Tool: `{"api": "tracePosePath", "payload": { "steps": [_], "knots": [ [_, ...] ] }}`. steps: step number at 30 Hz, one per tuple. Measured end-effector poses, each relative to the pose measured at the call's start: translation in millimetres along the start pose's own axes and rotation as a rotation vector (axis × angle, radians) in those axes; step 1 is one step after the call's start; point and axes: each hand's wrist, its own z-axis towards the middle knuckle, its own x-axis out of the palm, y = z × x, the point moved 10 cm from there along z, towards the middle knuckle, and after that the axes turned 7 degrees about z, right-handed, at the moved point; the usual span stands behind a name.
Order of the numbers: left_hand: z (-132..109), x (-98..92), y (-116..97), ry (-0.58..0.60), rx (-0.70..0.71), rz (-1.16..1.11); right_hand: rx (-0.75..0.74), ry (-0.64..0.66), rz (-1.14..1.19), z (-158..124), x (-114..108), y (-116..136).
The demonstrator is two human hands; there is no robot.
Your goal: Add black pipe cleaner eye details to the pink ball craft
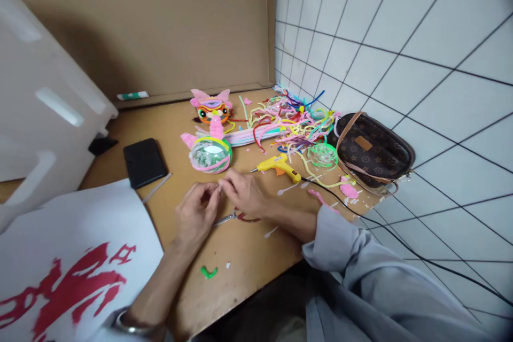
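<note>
Plastic ball (pixel 210 154) just beyond the fingers (pixel 229 183)

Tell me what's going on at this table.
A person's left hand and right hand meet fingertip to fingertip over the wooden table, on something too small to see. Scissors lie beneath them; a pipe-cleaner-wrapped clear ball, a yellow glue gun and loose pipe cleaners lie beyond.

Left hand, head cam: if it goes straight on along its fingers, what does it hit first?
The left hand points up-right, with its fingertips against the right hand. Past that, the first thing in line looks like the clear ball wrapped in pipe cleaners, though depth is unclear.
</note>
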Motion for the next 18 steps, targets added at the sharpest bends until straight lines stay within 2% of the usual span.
{"api": "tracePosePath", "payload": {
  "steps": [2, 4, 6, 9, 12, 15, 18],
  "knots": [
    [0, 1.3, 2, 0.002, -0.005, 0.0, 0.12, -0.039, 0.187, 0, -2, -14],
    [-2, 9.5, 2, 0.07, 0.011, -0.013, 0.218, -0.068, 0.424, 0, 2, -26],
    [-3, 11.5, 2, 0.079, 0.023, -0.023, 0.26, -0.067, 0.615, 2, 9, -32],
    [-5, 14.2, -1, 0.093, 0.05, -0.041, 0.286, -0.062, 0.759, 3, 14, -35],
    [-6, 17.1, 3, 0.104, 0.01, -0.07, 0.276, -0.058, 0.763, 2, 14, -34],
    [-6, 19.4, 14, 0.107, -0.059, -0.11, 0.238, -0.049, 0.652, -2, 11, -31],
    [-4, 21.5, 16, 0.134, -0.064, -0.167, 0.186, -0.032, 0.53, -3, 8, -29]
  ]
}}
